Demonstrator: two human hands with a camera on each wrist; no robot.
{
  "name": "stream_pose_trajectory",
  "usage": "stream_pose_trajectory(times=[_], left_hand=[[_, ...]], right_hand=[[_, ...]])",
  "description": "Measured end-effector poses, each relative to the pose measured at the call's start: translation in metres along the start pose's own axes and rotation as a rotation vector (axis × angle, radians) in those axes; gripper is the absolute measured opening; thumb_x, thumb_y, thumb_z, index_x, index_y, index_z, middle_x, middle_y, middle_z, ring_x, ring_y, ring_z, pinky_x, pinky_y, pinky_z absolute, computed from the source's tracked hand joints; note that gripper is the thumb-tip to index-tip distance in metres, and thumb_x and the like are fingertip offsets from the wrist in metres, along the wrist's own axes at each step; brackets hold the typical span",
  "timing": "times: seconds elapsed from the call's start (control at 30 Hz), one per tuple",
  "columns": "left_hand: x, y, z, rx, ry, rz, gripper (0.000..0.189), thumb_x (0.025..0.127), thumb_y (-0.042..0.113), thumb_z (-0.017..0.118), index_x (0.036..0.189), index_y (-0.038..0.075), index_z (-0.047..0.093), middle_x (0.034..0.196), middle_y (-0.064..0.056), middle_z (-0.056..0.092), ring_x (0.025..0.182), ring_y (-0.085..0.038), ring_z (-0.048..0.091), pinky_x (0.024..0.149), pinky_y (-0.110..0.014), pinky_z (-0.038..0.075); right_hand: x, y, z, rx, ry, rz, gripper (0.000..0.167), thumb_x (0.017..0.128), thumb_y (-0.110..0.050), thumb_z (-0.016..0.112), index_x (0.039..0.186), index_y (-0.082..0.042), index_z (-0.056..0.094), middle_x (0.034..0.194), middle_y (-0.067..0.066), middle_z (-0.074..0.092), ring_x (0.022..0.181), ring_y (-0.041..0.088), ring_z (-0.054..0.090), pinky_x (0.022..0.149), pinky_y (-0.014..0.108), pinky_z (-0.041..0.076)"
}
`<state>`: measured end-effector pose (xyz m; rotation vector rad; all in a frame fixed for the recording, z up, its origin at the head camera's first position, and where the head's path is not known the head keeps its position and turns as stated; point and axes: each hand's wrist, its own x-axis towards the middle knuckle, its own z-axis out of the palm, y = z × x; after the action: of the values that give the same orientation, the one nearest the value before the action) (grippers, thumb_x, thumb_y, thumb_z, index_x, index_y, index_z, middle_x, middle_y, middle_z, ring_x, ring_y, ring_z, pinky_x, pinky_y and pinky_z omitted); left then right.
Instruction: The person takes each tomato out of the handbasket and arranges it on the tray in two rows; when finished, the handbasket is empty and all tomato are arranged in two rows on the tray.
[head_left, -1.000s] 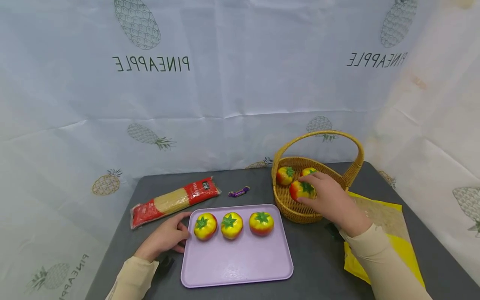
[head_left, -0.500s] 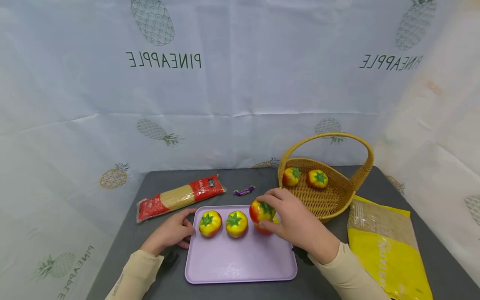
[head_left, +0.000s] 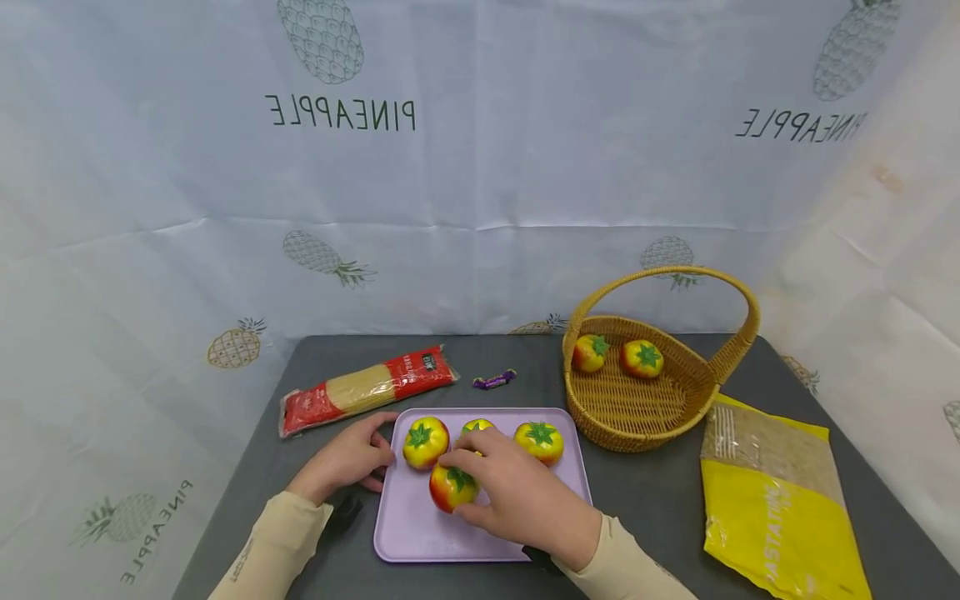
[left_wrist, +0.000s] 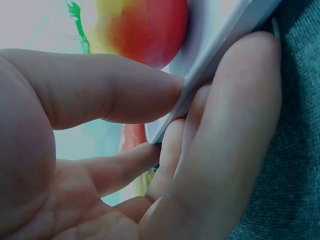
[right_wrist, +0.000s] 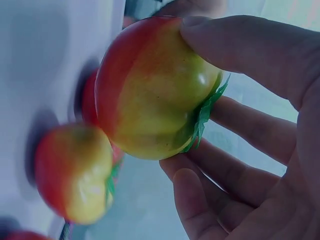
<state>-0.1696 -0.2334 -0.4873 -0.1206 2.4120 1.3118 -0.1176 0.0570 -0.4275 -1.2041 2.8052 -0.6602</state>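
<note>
My right hand [head_left: 517, 492] holds a red-and-yellow tomato [head_left: 451, 487] with green leaves over the lilac tray [head_left: 420, 542]. In the right wrist view the thumb lies on one side of this tomato [right_wrist: 155, 90] and fingertips on the other. Three more tomatoes stand in a row along the tray's far side: a left one [head_left: 426, 442], a middle one [head_left: 477, 426] partly hidden by my right hand, and a right one [head_left: 539, 442]. At the tray's left edge, my left hand [head_left: 347, 458] pinches the rim [left_wrist: 200, 75] between thumb and fingers.
A wicker basket [head_left: 622, 429] with a tall handle stands at the back right, two tomatoes [head_left: 642, 359] inside. A yellow bag [head_left: 780, 517] lies in front of it. Red-wrapped noodles [head_left: 367, 389] and a purple wrapped candy [head_left: 495, 380] lie behind the tray.
My right hand has lifted a tomato from the basket and carried it left and nearer to me, over the tray's middle. The left hand stays at the tray's edge.
</note>
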Motion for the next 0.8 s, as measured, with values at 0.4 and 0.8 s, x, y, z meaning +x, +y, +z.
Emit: stream_pose_trajectory(times=[0.4,0.8], left_hand=[[0.0,-0.001,-0.001,-0.012,-0.01,0.005,0.072,0.093,0.009,0.074,0.16,0.012,0.048,0.098,-0.013,0.063,0.078,-0.025,0.067,0.063,-0.039,0.068],[-0.001,0.001,-0.001,-0.009,-0.003,0.01,0.07,0.092,0.008,0.072,0.159,0.012,0.05,0.096,-0.013,0.062,0.074,-0.025,0.067,0.063,-0.038,0.067]], right_hand=[[0.015,-0.01,0.027,-0.045,-0.016,-0.093,0.048,0.089,-0.032,0.09,0.134,-0.027,0.072,0.128,-0.007,0.065,0.117,0.009,0.06,0.107,0.028,0.057],[0.025,-0.016,0.047,-0.121,-0.041,-0.138,0.045,0.091,-0.035,0.087,0.133,-0.029,0.072,0.132,-0.005,0.065,0.118,0.011,0.061,0.11,0.029,0.055]])
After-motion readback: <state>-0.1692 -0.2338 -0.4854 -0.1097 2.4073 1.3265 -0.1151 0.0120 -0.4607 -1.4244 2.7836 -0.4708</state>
